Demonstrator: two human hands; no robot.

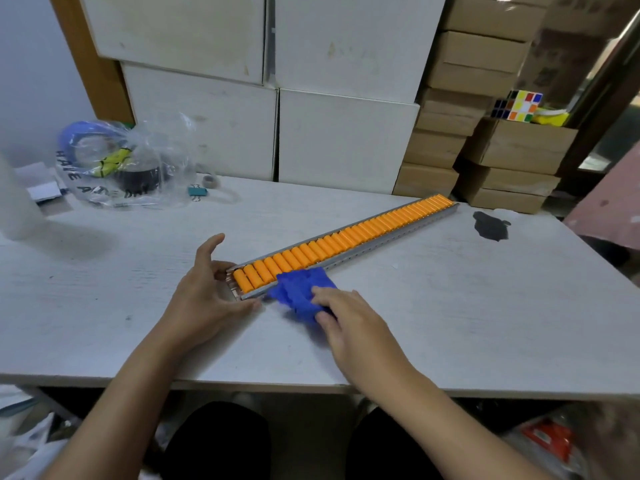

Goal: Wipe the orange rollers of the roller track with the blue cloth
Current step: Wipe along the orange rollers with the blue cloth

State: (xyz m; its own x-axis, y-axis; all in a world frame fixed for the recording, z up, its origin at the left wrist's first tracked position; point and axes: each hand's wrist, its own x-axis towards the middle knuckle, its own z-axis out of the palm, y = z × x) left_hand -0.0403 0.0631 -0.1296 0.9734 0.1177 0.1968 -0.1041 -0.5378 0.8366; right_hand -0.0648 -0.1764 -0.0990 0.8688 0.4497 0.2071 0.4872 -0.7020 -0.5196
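A long metal roller track [391,233] with several orange rollers [346,233] lies diagonally on the white table [138,306], from near centre to far right. My left hand [204,292] grips the track's near end, thumb on the front rail and fingers at the back. The crumpled blue cloth [298,289] rests over the rollers a little way from that near end and spills onto the table in front. My right hand [349,323] lies on the cloth's near side with fingers curled on it.
A clear plastic bag [121,164] with tape rolls sits at the far left, a teal binder clip [197,192] beside it. White boxes [277,116] and brown cartons [485,133] line the back. A dark stain [490,226] marks the table at the right.
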